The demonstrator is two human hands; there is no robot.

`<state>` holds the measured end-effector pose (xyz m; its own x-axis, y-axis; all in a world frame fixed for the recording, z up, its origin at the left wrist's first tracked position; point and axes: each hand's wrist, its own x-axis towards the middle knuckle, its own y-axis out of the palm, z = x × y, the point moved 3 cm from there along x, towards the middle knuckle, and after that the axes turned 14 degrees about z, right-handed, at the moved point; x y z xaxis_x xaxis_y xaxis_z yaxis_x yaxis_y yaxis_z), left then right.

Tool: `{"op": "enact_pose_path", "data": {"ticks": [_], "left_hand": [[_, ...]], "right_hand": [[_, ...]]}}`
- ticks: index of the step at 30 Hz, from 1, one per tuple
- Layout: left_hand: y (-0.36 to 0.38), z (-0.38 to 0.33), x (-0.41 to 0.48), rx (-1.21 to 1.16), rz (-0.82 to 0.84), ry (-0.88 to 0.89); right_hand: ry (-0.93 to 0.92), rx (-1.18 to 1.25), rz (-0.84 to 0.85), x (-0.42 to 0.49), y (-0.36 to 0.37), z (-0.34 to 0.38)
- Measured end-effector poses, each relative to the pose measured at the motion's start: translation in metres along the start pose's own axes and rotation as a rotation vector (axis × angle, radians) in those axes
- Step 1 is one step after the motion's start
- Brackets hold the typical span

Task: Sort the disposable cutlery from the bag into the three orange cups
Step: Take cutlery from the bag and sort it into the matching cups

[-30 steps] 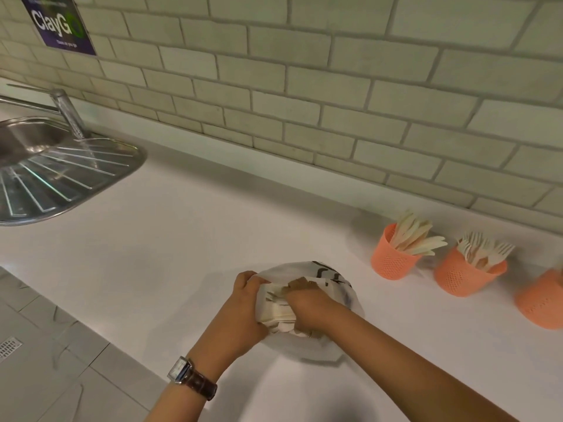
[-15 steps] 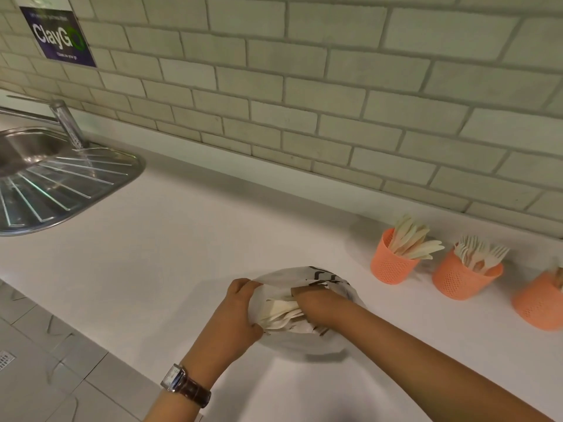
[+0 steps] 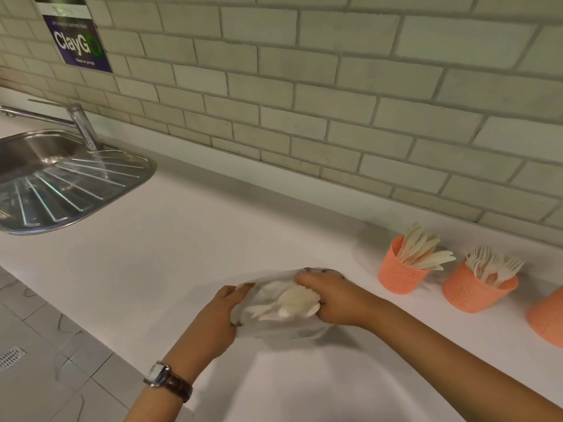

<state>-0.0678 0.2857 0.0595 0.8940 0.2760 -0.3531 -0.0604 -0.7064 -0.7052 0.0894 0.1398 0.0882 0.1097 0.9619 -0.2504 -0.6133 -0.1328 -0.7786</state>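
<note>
A clear plastic bag (image 3: 307, 330) lies on the white counter (image 3: 182, 257) in front of me. My left hand (image 3: 217, 319) grips the bag's left edge. My right hand (image 3: 332, 296) is curled round a bundle of pale cutlery (image 3: 289, 304) at the bag's mouth. Three orange mesh cups stand to the right along the wall: the left cup (image 3: 397, 274) holds knives, the middle cup (image 3: 475, 292) holds forks, and the right cup (image 3: 548, 318) is cut off by the frame edge, its contents out of view.
A steel sink with a drainboard (image 3: 67, 184) and a tap (image 3: 82, 124) sits at the far left. A tiled wall with a dark sign (image 3: 77, 42) runs behind the counter. The counter's front edge drops to a grey tiled floor (image 3: 45, 360) at lower left.
My right hand has drawn a bundle of cutlery partly out of the bag, which now lies flatter. The view has shifted a little to the left.
</note>
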Motion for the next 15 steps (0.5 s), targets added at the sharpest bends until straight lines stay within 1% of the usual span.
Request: {"op": "enact_pose_path", "data": {"ticks": [1,4,5,7,9,10,12,14,15], "left_hand": [[-0.002,0.005,-0.001,-0.006,-0.005,-0.007],[-0.004,0.011,-0.003,-0.148,-0.009,-0.001],[-0.003,0.010,-0.004,-0.208,-0.006,0.001],[0.000,0.005,-0.004,-0.288,-0.041,0.003],[0.001,-0.002,-0.006,-0.327,-0.203,0.035],[0.001,-0.007,-0.008,-0.339,-0.303,0.052],[0.001,-0.017,-0.012,-0.342,-0.448,0.082],[0.005,-0.031,-0.016,-0.333,-0.540,0.138],[0.008,-0.038,-0.017,-0.315,-0.575,0.175]], "right_hand": [[-0.045,0.108,-0.088,-0.001,-0.006,0.002],[-0.099,0.619,-0.266,-0.011,-0.019,0.007],[-0.128,0.738,-0.308,-0.015,-0.023,0.008],[-0.195,0.892,-0.393,-0.026,-0.027,0.010],[-0.216,0.987,-0.499,-0.045,-0.028,0.010],[-0.205,0.990,-0.563,-0.056,-0.026,0.009],[-0.139,0.989,-0.710,-0.083,-0.015,0.002],[-0.046,1.033,-0.845,-0.113,0.005,-0.008],[0.011,1.034,-0.886,-0.126,0.017,-0.014]]}}
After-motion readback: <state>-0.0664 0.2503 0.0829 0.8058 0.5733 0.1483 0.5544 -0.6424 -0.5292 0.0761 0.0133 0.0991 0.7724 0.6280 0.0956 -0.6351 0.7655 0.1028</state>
